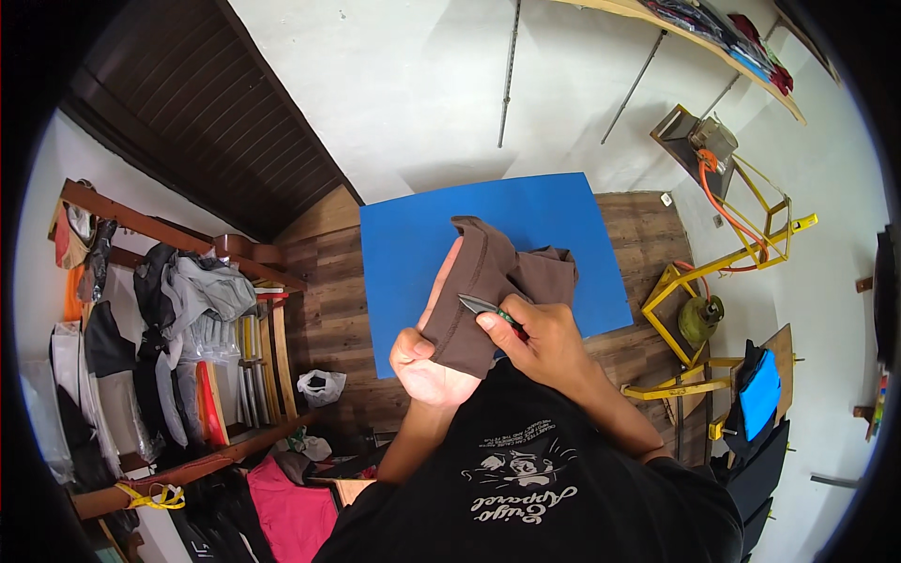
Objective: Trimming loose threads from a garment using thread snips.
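A piece of dark brown cloth with a stitched hem is draped over my left hand, above the blue tabletop. My left thumb presses the hem's near left edge, and the fingers stretch out behind the cloth, mostly hidden. In my right hand is a pair of small thread snips, with grey pointed blades and a bit of green and red at the handle. The blades point left and lie over the hem seam; whether they touch it I cannot tell. More of the cloth hangs in folds to the right.
Beneath my hands stands a blue table on a wood-look floor. At left is a wooden rack with clothes and bags. A white plastic bag lies on the floor. Yellow metal frames, an orange hose and a green gas cylinder stand right.
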Action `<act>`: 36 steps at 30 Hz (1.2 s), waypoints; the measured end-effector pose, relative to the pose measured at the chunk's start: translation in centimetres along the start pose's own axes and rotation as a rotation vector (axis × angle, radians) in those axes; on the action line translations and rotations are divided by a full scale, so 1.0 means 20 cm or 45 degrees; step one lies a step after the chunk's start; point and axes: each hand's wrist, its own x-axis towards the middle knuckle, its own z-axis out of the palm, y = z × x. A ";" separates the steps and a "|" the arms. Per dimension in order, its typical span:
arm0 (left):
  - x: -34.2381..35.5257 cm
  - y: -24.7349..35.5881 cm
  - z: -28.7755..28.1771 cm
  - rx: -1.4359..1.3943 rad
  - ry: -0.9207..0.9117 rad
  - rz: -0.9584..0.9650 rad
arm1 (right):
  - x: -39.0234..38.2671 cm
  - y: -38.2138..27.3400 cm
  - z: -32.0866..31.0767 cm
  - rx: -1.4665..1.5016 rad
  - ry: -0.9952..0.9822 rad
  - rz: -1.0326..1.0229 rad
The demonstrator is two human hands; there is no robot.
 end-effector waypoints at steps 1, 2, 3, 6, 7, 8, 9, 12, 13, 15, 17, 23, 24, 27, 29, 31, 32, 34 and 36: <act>0.01 0.00 0.00 0.030 0.028 -0.004 | 0.00 0.00 0.00 -0.016 -0.002 0.007; 0.01 0.00 0.01 0.033 0.019 -0.004 | 0.01 0.00 0.00 -0.014 -0.002 0.007; 0.02 0.00 0.01 0.025 -0.003 -0.007 | 0.01 0.00 -0.01 0.001 -0.003 -0.008; 0.04 -0.01 0.01 0.024 -0.001 -0.005 | 0.01 0.00 -0.02 -0.002 -0.008 -0.019; 0.04 -0.01 0.01 0.029 0.019 -0.007 | 0.02 0.00 -0.03 -0.023 -0.010 -0.015; 0.05 -0.01 0.01 0.033 0.022 -0.004 | 0.02 0.00 -0.03 -0.021 -0.008 -0.013; 0.06 -0.01 0.01 0.038 0.002 -0.015 | 0.02 0.00 -0.04 -0.020 -0.010 -0.041; 0.08 -0.02 0.02 0.051 0.008 -0.028 | 0.03 0.01 -0.07 -0.054 -0.008 -0.087; 0.09 -0.03 0.02 0.052 0.047 -0.031 | 0.03 0.01 -0.08 -0.089 0.002 -0.098; 0.10 -0.04 0.02 0.002 -0.029 -0.033 | 0.03 0.01 -0.09 -0.073 -0.003 -0.093; 0.11 -0.06 0.01 -0.056 -0.099 -0.024 | 0.02 0.02 -0.10 -0.059 -0.006 -0.096; 0.12 -0.07 0.00 0.005 -0.104 0.002 | -0.01 0.01 -0.10 -0.052 0.007 -0.114; 0.12 -0.07 0.00 0.044 -0.116 0.026 | -0.01 0.01 -0.10 -0.052 -0.004 -0.119; 0.11 -0.08 0.01 0.165 -0.043 0.074 | -0.02 0.01 -0.09 -0.077 -0.020 -0.140; 0.11 -0.09 0.04 0.246 0.039 0.093 | -0.02 0.00 -0.08 -0.106 -0.020 -0.154; 0.10 -0.10 0.06 0.327 0.186 0.160 | -0.03 0.00 -0.07 -0.013 -0.025 -0.117; 0.10 -0.10 0.07 0.365 0.209 0.162 | -0.03 0.00 -0.07 -0.012 -0.027 -0.119; 0.10 -0.11 0.07 0.395 0.242 0.218 | -0.04 0.00 -0.07 -0.069 -0.037 -0.159; 0.10 -0.11 0.07 0.412 0.249 0.225 | -0.04 0.00 -0.06 -0.055 -0.045 -0.159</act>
